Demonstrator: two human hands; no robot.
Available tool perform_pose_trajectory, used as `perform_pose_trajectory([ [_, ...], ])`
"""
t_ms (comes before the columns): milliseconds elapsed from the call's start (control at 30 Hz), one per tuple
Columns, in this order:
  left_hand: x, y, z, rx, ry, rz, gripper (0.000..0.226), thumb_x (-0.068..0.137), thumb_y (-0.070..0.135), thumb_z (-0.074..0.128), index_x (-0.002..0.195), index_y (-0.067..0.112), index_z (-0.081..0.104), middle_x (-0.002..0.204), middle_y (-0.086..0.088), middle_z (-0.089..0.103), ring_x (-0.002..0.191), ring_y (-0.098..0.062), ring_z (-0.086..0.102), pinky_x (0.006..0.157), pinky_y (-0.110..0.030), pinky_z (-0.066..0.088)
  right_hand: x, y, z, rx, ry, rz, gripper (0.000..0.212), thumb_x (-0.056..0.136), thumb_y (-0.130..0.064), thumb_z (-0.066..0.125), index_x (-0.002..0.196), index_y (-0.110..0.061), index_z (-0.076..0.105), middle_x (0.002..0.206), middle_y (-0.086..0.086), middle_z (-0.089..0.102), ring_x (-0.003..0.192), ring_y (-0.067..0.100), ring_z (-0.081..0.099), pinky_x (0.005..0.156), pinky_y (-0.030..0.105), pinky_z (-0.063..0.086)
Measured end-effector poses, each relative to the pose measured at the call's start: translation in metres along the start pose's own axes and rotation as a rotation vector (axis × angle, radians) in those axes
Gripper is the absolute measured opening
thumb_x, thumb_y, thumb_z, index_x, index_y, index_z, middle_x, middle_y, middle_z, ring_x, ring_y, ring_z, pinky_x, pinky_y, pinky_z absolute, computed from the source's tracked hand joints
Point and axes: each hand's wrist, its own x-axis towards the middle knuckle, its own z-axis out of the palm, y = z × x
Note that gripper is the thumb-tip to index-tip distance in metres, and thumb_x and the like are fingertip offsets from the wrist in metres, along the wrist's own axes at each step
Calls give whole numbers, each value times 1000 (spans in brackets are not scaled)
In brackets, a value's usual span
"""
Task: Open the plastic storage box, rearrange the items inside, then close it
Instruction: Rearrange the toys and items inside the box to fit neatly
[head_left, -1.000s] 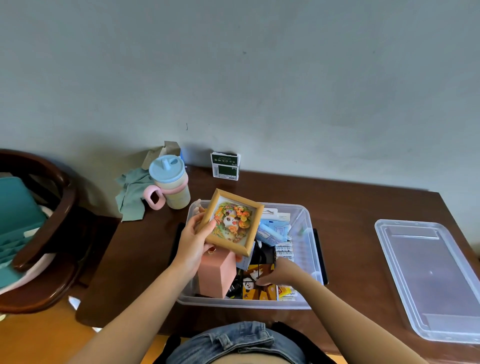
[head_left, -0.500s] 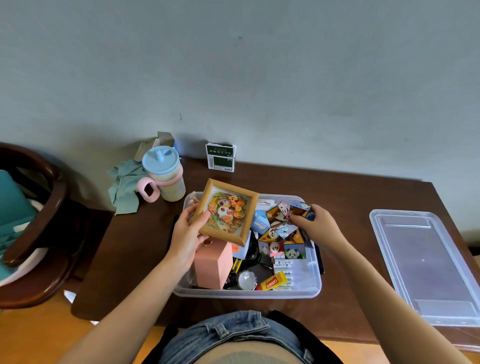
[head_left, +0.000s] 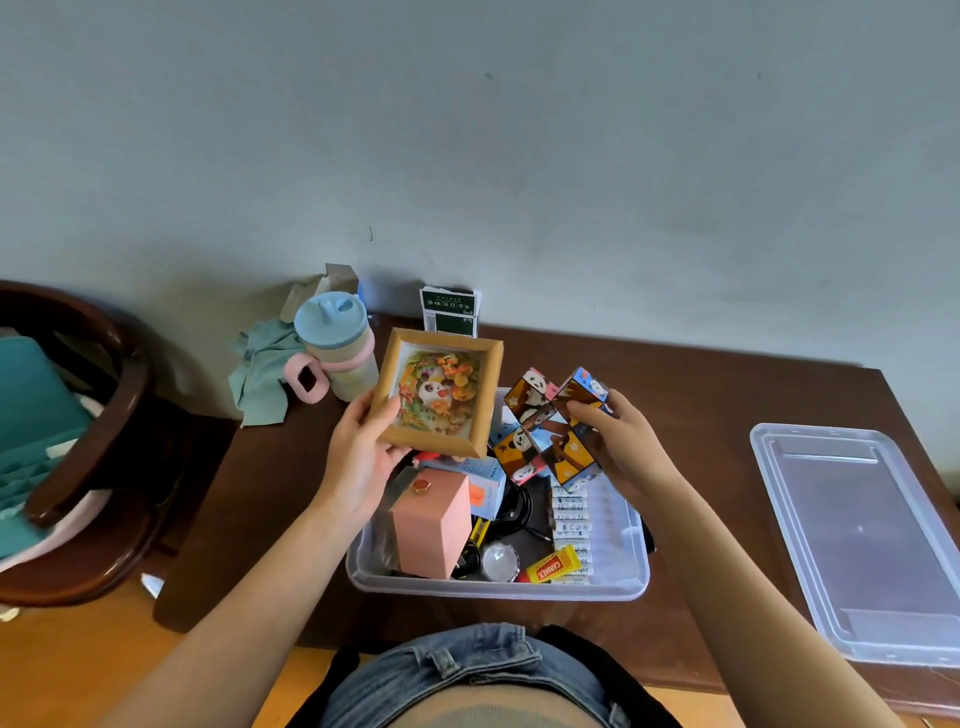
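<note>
Left hand (head_left: 363, 457) gripping frame (head_left: 441, 393), right hand (head_left: 621, 441) gripping cube toy (head_left: 550, 431), both lifted clear of box (head_left: 498, 584) to free floor space.

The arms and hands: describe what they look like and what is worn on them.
Both forearms are bare, no sleeves showing. The left hand and right hand wear no gloves; no rings, watch or bracelets show. Nails look short and unpainted, as far as visible.

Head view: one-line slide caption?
Left hand holds a framed panda picture, right hand a panda folding cube, above the open storage box; lid aside.
</note>
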Motion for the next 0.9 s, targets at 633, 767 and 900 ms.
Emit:
perform_pose_trajectory([
  [633, -8, 27, -7, -145, 17, 76, 45, 95, 9, 48, 139, 7, 43, 123, -11, 61, 109, -24, 61, 73, -30, 58, 23, 59, 57, -760, 134, -53, 46, 91, -37, 58, 126, -11, 42, 122, 4, 49, 96, 15, 50, 76, 27, 42],
  [767, -10, 28, -3, -114, 2, 73, 41, 95, 8, 48, 136, 4, 44, 123, -14, 60, 111, -27, 60, 78, -33, 56, 14, 61, 49, -561, 61, 28, 52, 92, -39, 56, 134, -12, 40, 127, 4, 50, 112, 21, 54, 97, 45, 48],
  [900, -11, 27, 3, -79, -46, 13, 28, 94, 6, 49, 121, 5, 54, 111, -12, 66, 96, -21, 66, 68, -29, 58, 2, 49, 29, -574, 135, -126, 40, 95, -26, 54, 132, -17, 42, 129, 4, 53, 106, 16, 56, 92, 35, 49],
])
